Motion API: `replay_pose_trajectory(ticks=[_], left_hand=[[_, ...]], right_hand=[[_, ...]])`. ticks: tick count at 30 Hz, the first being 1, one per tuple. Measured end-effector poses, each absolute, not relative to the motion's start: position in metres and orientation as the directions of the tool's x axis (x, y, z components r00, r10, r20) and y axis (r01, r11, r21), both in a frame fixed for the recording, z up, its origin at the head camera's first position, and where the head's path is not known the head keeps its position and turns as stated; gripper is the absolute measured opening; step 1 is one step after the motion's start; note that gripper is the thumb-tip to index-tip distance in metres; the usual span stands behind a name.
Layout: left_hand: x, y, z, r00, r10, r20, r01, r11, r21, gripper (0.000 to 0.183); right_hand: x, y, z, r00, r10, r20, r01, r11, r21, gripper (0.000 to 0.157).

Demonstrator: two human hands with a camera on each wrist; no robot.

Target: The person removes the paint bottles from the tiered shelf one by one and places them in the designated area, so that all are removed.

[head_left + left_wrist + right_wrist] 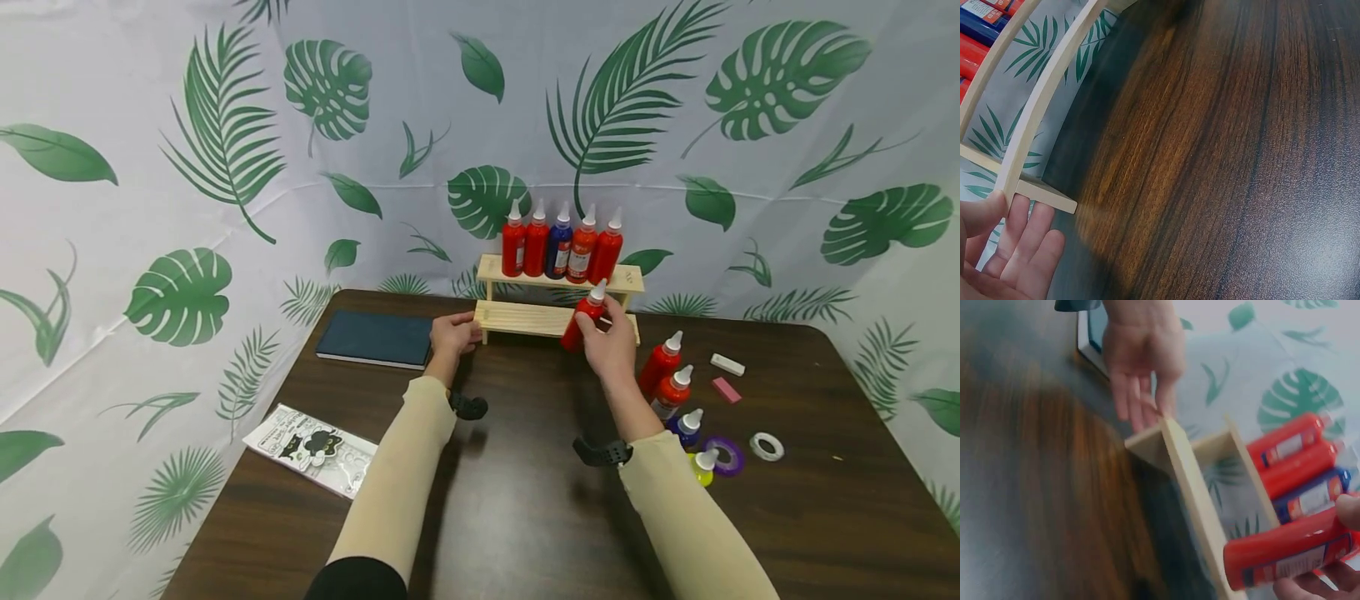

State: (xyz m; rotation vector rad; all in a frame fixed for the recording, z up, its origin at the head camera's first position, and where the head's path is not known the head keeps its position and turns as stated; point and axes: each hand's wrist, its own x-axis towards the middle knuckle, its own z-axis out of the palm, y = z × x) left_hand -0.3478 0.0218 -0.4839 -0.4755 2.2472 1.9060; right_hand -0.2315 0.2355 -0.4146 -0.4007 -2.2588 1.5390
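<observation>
My right grip [611, 340] holds a red bottle [573, 334] at the lower tier [521, 317], apparently unplaced; my left grip [453, 336] pinches that tier's end. Beyond the right grip, five bottles [558, 248] line the upper tier [491, 267]; rightward, four others [670, 395] seem left on the bench [525, 500].

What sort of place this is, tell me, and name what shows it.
Probably an art or craft corner, perhaps arranged for filming: a small wooden rack with nozzle-tipped bottles, possibly paint, at the back of a dark tabletop, and a creased leaf-print sheet behind.
</observation>
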Motion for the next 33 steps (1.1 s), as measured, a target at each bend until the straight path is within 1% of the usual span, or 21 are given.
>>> replay_pose_trajectory(ticks=[5,12,17,20,33], left_hand=[[-0.348,0.024,-0.482,-0.939,-0.131,-0.317,-0.334,0.141,0.932,0.023],[-0.345,0.025,-0.483,-0.945,-0.123,-0.303,-0.317,0.124,0.94,0.024],[-0.343,0.022,-0.484,-0.935,-0.129,-0.33,-0.344,0.103,0.933,0.025],[-0.343,0.021,-0.484,-0.933,-0.138,-0.332,-0.347,0.101,0.933,0.024],[-0.341,0.021,-0.482,-0.942,-0.118,-0.316,-0.328,0.111,0.938,0.025]], right_hand=[[-0.209,0.253,-0.434,-0.844,0.521,0.126,0.097,0.379,-0.92,0.051],[-0.195,0.262,-0.459,-0.823,0.549,0.147,0.132,0.436,-0.89,0.049],[-0.194,0.265,-0.471,-0.843,0.52,0.134,0.147,0.463,-0.874,0.05],[-0.195,0.266,-0.475,-0.855,0.5,0.137,0.131,0.463,-0.876,0.051],[-0.194,0.267,-0.473,-0.85,0.511,0.128,0.119,0.424,-0.898,0.054]])
